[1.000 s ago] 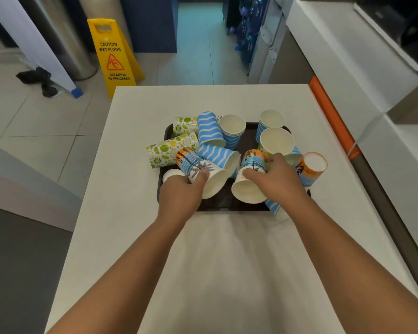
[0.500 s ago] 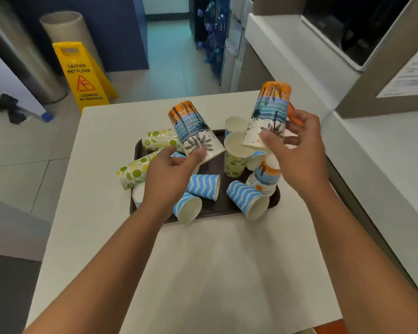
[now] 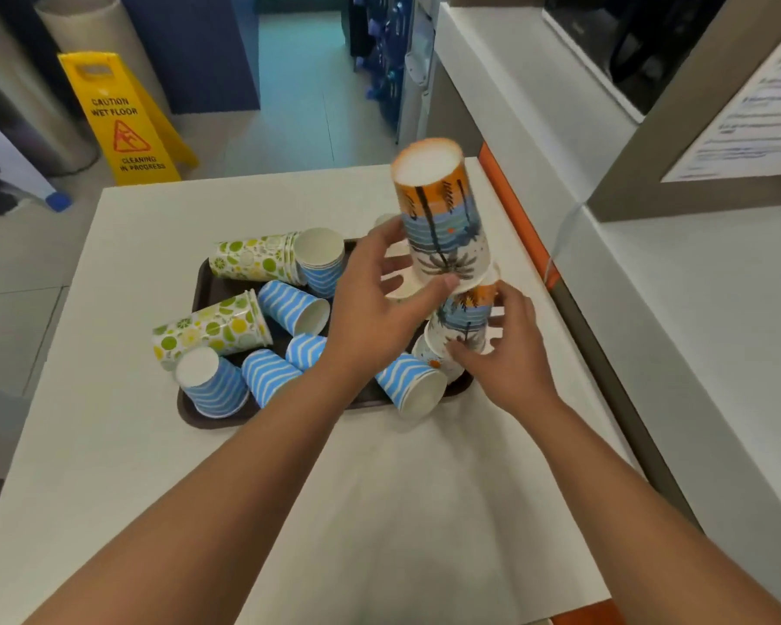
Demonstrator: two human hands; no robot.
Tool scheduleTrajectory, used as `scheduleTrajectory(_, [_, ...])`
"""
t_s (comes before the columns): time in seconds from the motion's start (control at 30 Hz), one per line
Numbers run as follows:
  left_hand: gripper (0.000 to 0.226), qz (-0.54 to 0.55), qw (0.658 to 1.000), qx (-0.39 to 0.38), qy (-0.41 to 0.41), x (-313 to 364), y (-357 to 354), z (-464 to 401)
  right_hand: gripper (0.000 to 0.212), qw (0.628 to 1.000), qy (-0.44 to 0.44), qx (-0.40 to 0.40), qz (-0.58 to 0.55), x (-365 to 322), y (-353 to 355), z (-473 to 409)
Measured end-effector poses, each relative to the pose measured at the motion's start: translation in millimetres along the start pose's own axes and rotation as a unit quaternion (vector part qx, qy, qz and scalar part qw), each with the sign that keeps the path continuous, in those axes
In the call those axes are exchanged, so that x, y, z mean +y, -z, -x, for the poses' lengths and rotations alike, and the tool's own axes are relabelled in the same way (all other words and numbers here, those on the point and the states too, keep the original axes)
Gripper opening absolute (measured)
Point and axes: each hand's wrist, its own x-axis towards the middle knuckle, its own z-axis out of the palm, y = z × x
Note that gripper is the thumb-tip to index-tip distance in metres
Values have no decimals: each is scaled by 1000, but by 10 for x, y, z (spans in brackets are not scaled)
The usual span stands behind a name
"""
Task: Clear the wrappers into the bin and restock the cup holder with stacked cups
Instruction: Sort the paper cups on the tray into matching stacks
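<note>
A dark tray [image 3: 199, 286] on the white table [image 3: 122, 444] carries several paper cups lying and standing. My left hand [image 3: 375, 304] holds an upside-down palm-tree cup [image 3: 443, 218] by its rim, raised above the tray's right side. Just below it, my right hand [image 3: 510, 354] grips a second palm-tree cup [image 3: 463, 318], also bottom up. Blue wave cups [image 3: 289, 306] and green-dotted cups [image 3: 213, 327] lie across the tray. No wrappers, bin or cup holder can be seen.
A yellow wet-floor sign [image 3: 122, 124] stands on the floor beyond the table's far left corner. A white counter [image 3: 650, 272] with an orange edge strip [image 3: 515, 218] runs along the table's right side. A blue wave cup [image 3: 409, 385] overhangs the tray's front edge.
Both hands lifted palm-tree cups off the tray. The left hand's cup has swung right and turned bottom up; the right hand has dropped low onto a palm-tree cup by the tray's right edge.
</note>
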Motion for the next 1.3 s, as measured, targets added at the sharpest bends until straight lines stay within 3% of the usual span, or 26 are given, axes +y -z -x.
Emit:
scheduleTrajectory(0.2, [65,-112,991,-64,-46,-207,-233,28,70,993,-38,-112,-1,225,-30,-124])
scheduleTrajectory(0.4, [67,-157,984,-78,-6,-527,-331,133,64,983,-69,-169,2,375,142,-253])
scheduleTrajectory(0.57, [65,-223,970,-96,23,-740,-357,194,63,980,-71,-187,4,499,269,-368])
scheduleTrajectory(0.77, [65,-342,933,-103,47,-855,-371,192,46,985,-30,-170,8,418,310,-494])
scheduleTrajectory(1.03, [64,-351,924,-140,57,-810,-212,102,25,992,2,-123,-29,106,235,-676])
scheduleTrajectory(1.1, [46,-315,941,-110,64,-754,-115,96,18,994,-16,-105,-32,102,213,-759])
scheduleTrajectory(1.2, [14,-282,954,22,97,-691,47,73,12,995,-37,-91,-19,114,153,-972])
scheduleTrajectory(1.23, [12,-296,946,65,112,-682,100,65,14,994,-41,-96,-3,118,117,-1055])
scheduleTrajectory(1.3, [29,-361,916,84,155,-696,181,69,23,990,-54,-122,41,123,25,-1204])
